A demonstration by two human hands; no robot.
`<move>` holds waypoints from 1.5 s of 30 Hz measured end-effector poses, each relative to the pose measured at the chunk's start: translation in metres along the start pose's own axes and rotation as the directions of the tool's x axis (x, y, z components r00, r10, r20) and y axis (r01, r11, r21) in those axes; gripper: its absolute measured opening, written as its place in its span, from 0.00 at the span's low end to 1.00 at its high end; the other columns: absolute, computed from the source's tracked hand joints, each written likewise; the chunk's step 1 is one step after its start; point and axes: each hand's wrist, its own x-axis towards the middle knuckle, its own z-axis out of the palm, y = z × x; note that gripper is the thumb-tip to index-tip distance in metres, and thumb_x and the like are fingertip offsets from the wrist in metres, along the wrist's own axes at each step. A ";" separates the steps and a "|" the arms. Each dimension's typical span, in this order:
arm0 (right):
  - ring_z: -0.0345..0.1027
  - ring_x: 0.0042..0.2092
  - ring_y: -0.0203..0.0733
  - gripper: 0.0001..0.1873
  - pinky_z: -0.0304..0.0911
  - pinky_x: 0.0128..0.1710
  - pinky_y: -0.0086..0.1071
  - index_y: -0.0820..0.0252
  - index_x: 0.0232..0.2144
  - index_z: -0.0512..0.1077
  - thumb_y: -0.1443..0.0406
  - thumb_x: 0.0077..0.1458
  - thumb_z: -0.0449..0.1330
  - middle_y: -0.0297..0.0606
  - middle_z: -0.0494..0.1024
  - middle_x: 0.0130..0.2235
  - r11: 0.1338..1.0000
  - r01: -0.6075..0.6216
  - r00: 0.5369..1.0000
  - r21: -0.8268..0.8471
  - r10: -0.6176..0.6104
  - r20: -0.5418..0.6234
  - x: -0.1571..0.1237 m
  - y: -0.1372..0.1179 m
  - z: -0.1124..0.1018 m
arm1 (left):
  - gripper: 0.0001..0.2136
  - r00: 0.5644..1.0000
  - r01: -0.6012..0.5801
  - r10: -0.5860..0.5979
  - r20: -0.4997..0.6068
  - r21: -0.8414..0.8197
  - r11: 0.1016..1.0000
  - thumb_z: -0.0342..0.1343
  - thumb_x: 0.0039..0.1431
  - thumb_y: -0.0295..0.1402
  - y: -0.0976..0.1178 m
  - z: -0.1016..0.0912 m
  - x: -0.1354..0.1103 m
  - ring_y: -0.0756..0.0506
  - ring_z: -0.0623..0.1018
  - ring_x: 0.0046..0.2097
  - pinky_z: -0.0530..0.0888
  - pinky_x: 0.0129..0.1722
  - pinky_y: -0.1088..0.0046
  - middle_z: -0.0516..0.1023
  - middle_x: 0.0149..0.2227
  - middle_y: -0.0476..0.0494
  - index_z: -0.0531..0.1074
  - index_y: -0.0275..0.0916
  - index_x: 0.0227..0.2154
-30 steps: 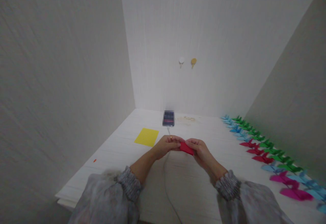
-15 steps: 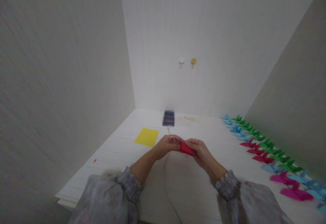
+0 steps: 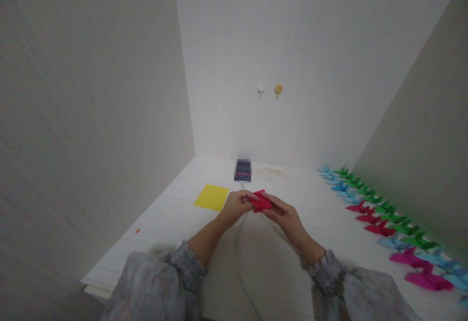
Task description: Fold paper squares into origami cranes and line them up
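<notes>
Red origami paper [image 3: 261, 201] is up in both hands, above the white table [image 3: 175, 223], near side of the phone [image 3: 243, 170]. Left hand [image 3: 236, 206] pinches its left end, thumb against fingers. Right hand [image 3: 287, 216] has the right end between thumb (near side) and fingers (far side), looser by the look; can't tell how hard it presses.

Progress, my read: red piece is part-folded, down to a small packet. No wings, neck or tail visible on it, so shaping looks undone. Exact fold stage hidden by fingers. Done, on the right: rows of folded cranes, incl. green cranes [image 3: 383, 207], blue cranes [image 3: 340, 188], red cranes [image 3: 378, 228], magenta cranes [image 3: 429, 280]. Yellow sheet [image 3: 211, 198] lies flat, unfolded, left of the phone.

Edges/room: table meets the far wall [image 3: 226, 92] behind the phone; left edge runs along the left wall [image 3: 109, 116]. White cable [image 3: 239, 262] runs from the phone under the hands to the near side, main snag risk. Yellow sheet sits just beside the left hand, tight there. Widest room is right: tabletop between right hand and cranes, well apart.
</notes>
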 end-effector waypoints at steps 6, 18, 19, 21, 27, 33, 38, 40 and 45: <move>0.67 0.37 0.42 0.10 0.61 0.40 0.36 0.51 0.34 0.73 0.64 0.45 0.59 0.37 0.74 0.35 0.937 0.222 0.975 -0.268 -0.214 0.059 0.001 0.001 -0.010 | 0.12 0.998 0.065 -0.063 0.027 -0.080 0.995 0.63 0.32 0.29 -0.002 -0.001 0.000 0.50 0.73 0.28 0.69 0.31 0.73 0.75 0.25 0.45 0.70 0.32 0.24; 0.66 0.30 0.39 0.05 0.62 0.32 0.33 0.56 0.23 0.73 0.62 0.45 0.59 0.36 0.73 0.26 0.957 0.138 0.990 -0.254 -0.142 0.004 0.001 0.005 -0.012 | 0.11 0.997 -0.001 0.002 0.073 -0.022 1.000 0.64 0.31 0.29 0.006 0.003 -0.004 0.50 0.72 0.29 0.68 0.33 0.73 0.73 0.25 0.47 0.68 0.33 0.20; 0.66 0.29 0.38 0.06 0.62 0.31 0.32 0.57 0.23 0.73 0.61 0.45 0.59 0.36 0.73 0.26 0.962 0.116 0.993 -0.246 -0.120 0.001 0.001 0.004 -0.012 | 0.11 0.998 0.006 -0.005 0.060 -0.015 1.000 0.64 0.31 0.30 0.006 0.003 -0.004 0.51 0.72 0.28 0.68 0.32 0.73 0.73 0.24 0.47 0.68 0.33 0.19; 0.67 0.28 0.38 0.07 0.62 0.31 0.32 0.57 0.23 0.72 0.60 0.45 0.59 0.35 0.73 0.25 0.974 0.063 0.997 -0.217 -0.069 -0.018 0.001 0.003 -0.011 | 0.12 0.999 0.022 -0.022 0.031 -0.005 1.000 0.64 0.31 0.31 0.005 0.003 -0.003 0.51 0.71 0.26 0.67 0.29 0.74 0.73 0.23 0.48 0.68 0.33 0.19; 0.69 0.26 0.39 0.12 0.62 0.29 0.31 0.59 0.25 0.70 0.56 0.43 0.59 0.35 0.75 0.22 0.988 -0.076 0.994 -0.133 0.064 -0.092 0.000 0.002 -0.006 | 0.13 0.999 0.026 -0.028 -0.047 -0.047 0.999 0.63 0.34 0.34 0.001 0.001 -0.002 0.53 0.70 0.25 0.66 0.28 0.76 0.72 0.21 0.49 0.68 0.33 0.22; 0.69 0.26 0.38 0.12 0.62 0.28 0.30 0.61 0.24 0.68 0.57 0.42 0.60 0.37 0.75 0.23 0.993 -0.086 0.993 -0.085 0.079 -0.089 -0.001 0.000 -0.003 | 0.12 0.998 0.006 -0.009 -0.070 -0.050 0.999 0.62 0.35 0.34 0.001 0.001 -0.002 0.54 0.68 0.23 0.64 0.26 0.77 0.70 0.20 0.51 0.67 0.33 0.21; 0.69 0.25 0.38 0.14 0.62 0.28 0.31 0.60 0.23 0.65 0.56 0.41 0.61 0.37 0.75 0.21 0.993 -0.120 0.989 -0.016 0.117 -0.095 0.000 -0.001 -0.002 | 0.12 0.996 -0.003 0.001 -0.087 -0.024 1.000 0.62 0.35 0.35 0.002 0.002 -0.002 0.55 0.67 0.22 0.63 0.25 0.78 0.69 0.19 0.51 0.66 0.33 0.20; 0.69 0.25 0.38 0.14 0.62 0.29 0.32 0.60 0.24 0.64 0.57 0.41 0.61 0.36 0.75 0.21 0.993 -0.116 0.989 0.025 0.118 -0.091 0.000 -0.001 -0.002 | 0.12 0.996 0.006 -0.007 -0.093 -0.018 1.000 0.62 0.35 0.35 0.002 0.002 -0.002 0.54 0.67 0.22 0.63 0.24 0.78 0.69 0.19 0.51 0.66 0.33 0.20; 0.69 0.25 0.38 0.14 0.62 0.29 0.31 0.59 0.23 0.62 0.59 0.39 0.62 0.34 0.75 0.21 0.988 -0.117 0.987 0.097 0.126 -0.095 0.001 0.001 -0.001 | 0.12 0.992 0.007 -0.009 -0.125 -0.014 1.000 0.62 0.35 0.35 0.000 0.003 -0.001 0.54 0.67 0.22 0.63 0.24 0.77 0.69 0.19 0.51 0.66 0.34 0.20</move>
